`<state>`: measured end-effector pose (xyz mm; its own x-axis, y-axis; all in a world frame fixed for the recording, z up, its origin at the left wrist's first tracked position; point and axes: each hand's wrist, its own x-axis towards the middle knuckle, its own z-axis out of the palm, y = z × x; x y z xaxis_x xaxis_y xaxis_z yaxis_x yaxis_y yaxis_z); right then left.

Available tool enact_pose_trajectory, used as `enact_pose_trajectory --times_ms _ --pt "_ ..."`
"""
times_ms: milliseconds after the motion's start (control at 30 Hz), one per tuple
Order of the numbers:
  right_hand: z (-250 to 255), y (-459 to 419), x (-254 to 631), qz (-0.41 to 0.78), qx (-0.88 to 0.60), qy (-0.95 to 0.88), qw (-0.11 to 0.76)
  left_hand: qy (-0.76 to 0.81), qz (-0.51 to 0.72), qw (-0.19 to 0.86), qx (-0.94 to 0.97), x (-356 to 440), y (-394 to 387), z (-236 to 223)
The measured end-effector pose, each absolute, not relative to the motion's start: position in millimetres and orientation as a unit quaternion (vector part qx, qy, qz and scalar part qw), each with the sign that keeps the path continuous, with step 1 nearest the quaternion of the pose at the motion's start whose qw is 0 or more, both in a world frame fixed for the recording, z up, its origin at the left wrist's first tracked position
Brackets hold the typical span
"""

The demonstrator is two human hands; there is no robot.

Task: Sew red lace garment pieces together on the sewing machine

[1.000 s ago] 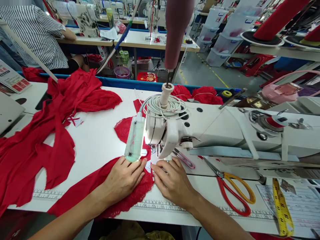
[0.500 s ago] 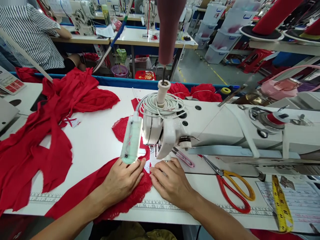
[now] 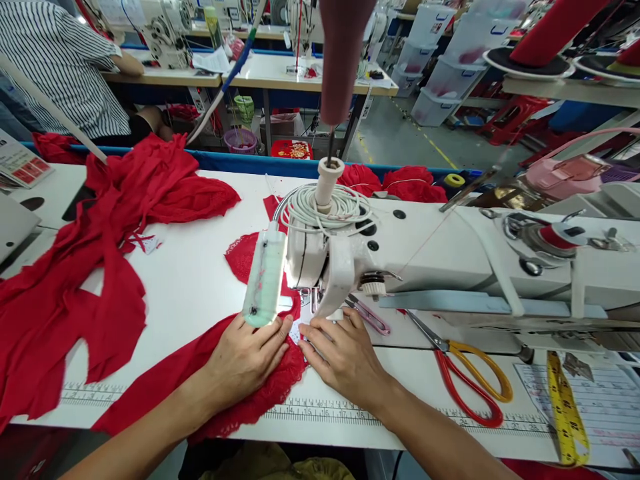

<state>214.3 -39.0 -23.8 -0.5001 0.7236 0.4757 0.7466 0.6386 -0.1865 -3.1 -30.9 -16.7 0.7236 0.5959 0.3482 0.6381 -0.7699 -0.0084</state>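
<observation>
My left hand (image 3: pixel 245 360) lies flat with fingers stretched out on a piece of red lace fabric (image 3: pixel 165 380) in front of the white sewing machine (image 3: pixel 450 257). My right hand (image 3: pixel 345 357) rests flat beside it, fingertips on the fabric's edge and a small white label just before the needle area. A pale green lamp (image 3: pixel 263 280) on the machine head hides part of the fabric under the presser foot.
A heap of red fabric (image 3: pixel 90 267) covers the table's left side. Red-and-yellow scissors (image 3: pixel 465 373), small thread snips (image 3: pixel 367 315) and a yellow tape measure (image 3: pixel 563 407) lie to the right. A person in a striped shirt (image 3: pixel 65 60) sits at the far left.
Both hands stay flat on the lace; the right hand's fingertips have edged slightly towards the needle. The view has shifted a little.
</observation>
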Motion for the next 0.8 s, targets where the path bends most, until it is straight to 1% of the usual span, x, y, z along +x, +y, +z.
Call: enact_pose_trajectory --times_ms 133,300,600,800 --pt "-25 -39 215 -0.022 -0.423 -0.866 0.265 -0.336 -0.185 0.041 -0.923 -3 -31 -17" --pt "-26 -38 215 -0.023 -0.433 -0.867 0.246 -0.341 -0.19 0.031 -0.92 -4 -31 -17" --pt "-24 -37 214 -0.013 -0.445 -0.86 0.249 -0.329 -0.159 0.08 -0.927 -2 -32 -10" --pt "-25 -37 211 -0.011 -0.452 -0.855 0.255 -0.341 -0.188 0.079 -0.918 -15 -55 -11"
